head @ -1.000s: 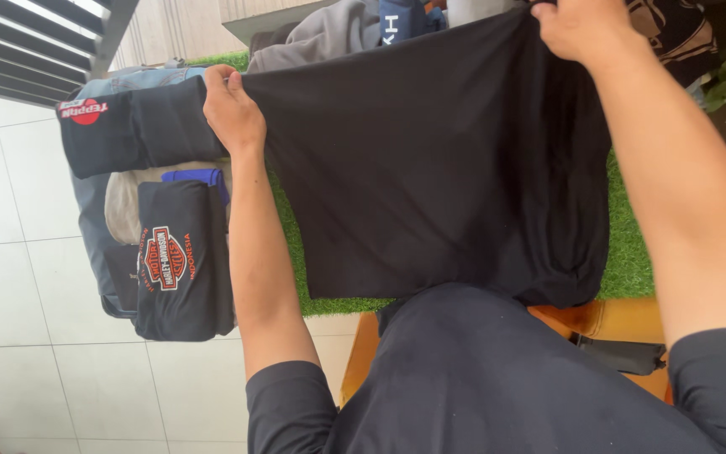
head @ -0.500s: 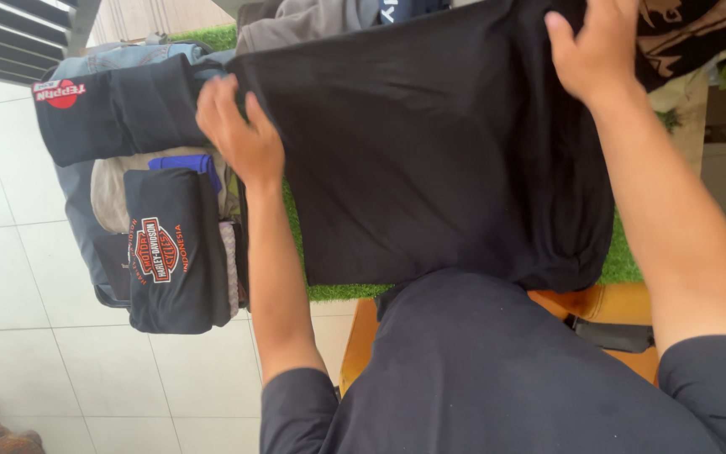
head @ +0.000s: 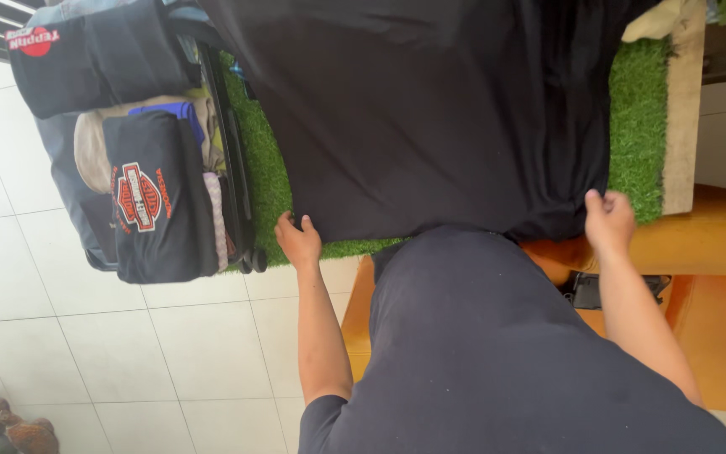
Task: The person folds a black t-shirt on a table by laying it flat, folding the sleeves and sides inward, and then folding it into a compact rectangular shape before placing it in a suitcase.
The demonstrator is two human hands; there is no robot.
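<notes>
Your left hand (head: 298,240) pinches the near left corner of the black shirt (head: 430,118), and your right hand (head: 608,220) closes on the near right corner; each grip is narrow, fingers curled on the hem. The shirt lies flat on the green turf worktop (head: 636,109), stretching away from you, with both hands equally near. A bag of folded clothes (head: 144,168) sits left.

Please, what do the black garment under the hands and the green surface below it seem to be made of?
The black garment looks like soft matte knit cloth, probably cotton: it lies limp and creases near the right hand. The green surface looks like artificial grass, with short, even blades. The left hand grips the garment's near corner.
</notes>
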